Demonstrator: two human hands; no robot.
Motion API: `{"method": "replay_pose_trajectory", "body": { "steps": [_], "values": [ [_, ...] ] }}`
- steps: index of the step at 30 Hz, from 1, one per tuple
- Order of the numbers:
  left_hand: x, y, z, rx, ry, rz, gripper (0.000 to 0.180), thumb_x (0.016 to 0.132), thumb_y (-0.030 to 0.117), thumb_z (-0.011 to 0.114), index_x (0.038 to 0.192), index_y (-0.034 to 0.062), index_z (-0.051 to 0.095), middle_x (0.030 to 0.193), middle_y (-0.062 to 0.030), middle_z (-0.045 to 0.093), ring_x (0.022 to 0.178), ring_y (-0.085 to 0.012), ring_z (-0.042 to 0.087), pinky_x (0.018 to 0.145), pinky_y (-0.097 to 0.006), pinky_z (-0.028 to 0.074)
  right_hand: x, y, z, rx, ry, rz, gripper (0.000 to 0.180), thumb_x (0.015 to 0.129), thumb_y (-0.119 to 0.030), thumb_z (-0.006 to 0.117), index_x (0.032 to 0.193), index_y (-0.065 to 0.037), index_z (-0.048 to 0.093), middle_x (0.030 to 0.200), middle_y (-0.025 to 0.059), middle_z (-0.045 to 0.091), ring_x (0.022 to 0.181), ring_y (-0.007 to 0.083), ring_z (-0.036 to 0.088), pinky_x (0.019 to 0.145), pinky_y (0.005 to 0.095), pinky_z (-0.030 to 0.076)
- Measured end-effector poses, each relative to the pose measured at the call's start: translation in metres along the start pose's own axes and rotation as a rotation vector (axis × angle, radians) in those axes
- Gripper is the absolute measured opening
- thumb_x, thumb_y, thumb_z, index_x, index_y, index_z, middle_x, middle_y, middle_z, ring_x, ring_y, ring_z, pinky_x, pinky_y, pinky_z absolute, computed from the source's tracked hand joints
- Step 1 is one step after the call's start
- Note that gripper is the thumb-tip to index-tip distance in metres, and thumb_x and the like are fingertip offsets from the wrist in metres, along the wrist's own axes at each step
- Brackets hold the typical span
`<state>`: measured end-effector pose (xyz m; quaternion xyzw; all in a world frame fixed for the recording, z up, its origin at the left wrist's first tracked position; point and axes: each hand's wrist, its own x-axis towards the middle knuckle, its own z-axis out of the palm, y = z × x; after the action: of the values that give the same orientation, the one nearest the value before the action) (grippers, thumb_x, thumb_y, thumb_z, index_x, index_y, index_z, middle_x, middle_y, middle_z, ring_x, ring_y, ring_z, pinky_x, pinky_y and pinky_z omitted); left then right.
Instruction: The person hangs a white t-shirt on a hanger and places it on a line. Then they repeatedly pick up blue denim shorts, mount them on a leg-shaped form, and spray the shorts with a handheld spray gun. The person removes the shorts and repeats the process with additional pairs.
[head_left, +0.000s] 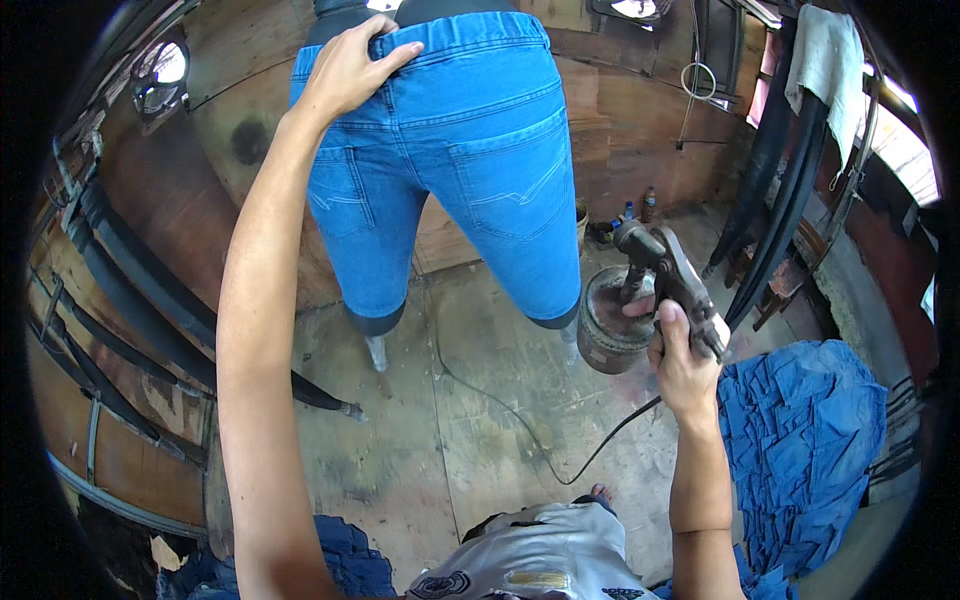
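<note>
Bright blue denim shorts (490,130) are pulled over a dark leg form (380,322), with the back pockets toward me. At the top left of the shorts, my left hand (350,72) grips the elastic waistband; its fingers go over the edge and the thumb lies outside. My right hand (688,365) is wrapped round a dark metal spray gun (660,255), held to the right of the shorts and apart from them. A thin black hose (625,418) runs down from near that hand to the floor.
A stained metal bucket (608,345) stands behind the spray gun. Folded blue garments are piled (805,440) at the right; more blue cloth (350,560) lies lower left. Black inflatable-looking tubes (150,275) project from the left wall. A pale cloth (830,65) hangs at upper right.
</note>
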<state>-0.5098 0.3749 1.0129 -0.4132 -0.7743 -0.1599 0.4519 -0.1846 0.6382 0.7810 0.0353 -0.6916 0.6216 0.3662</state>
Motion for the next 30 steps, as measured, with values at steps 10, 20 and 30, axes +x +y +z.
{"method": "replay_pose_trajectory", "body": {
  "steps": [10, 20, 30],
  "values": [
    [0.024, 0.051, 0.023, 0.126, -0.063, -0.103, 0.048, 0.088, 0.045, 0.071, 0.114, 0.0053, 0.069, 0.097, -0.0181, 0.074, 0.091, -0.0355, 0.072, 0.084, -0.046, 0.055, 0.041, 0.1, 0.023, -0.404, -0.164, 0.421, 0.041, 0.1, -0.019, 0.064, 0.138, -0.007, 0.061, 0.081, 0.0008, 0.065, 0.069, 0.0079, 0.056, 0.068, 0.0278, 0.049],
    [0.048, 0.066, 0.052, 0.176, -0.066, -0.067, 0.035, 0.086, 0.033, 0.073, 0.105, 0.0038, 0.066, 0.096, -0.0183, 0.071, 0.094, -0.0371, 0.068, 0.085, -0.048, 0.052, 0.096, 0.123, 0.018, 0.078, -0.014, 0.068, 0.027, 0.104, -0.028, 0.058, 0.11, -0.003, 0.064, 0.073, 0.0037, 0.067, 0.048, 0.0031, 0.045, 0.043, 0.0208, 0.033],
    [0.002, 0.011, -0.011, 0.252, 0.381, -0.289, 0.088, 0.085, 0.064, 0.068, 0.142, -0.0005, 0.051, 0.13, -0.0288, 0.062, 0.124, -0.0382, 0.06, 0.108, -0.043, 0.044, 0.115, 0.151, 0.038, 0.049, -0.201, 0.07, 0.05, 0.099, -0.017, 0.063, 0.146, -0.003, 0.052, 0.1, 0.0071, 0.074, 0.082, 0.0101, 0.066, 0.078, 0.0283, 0.054]
  ]
}}
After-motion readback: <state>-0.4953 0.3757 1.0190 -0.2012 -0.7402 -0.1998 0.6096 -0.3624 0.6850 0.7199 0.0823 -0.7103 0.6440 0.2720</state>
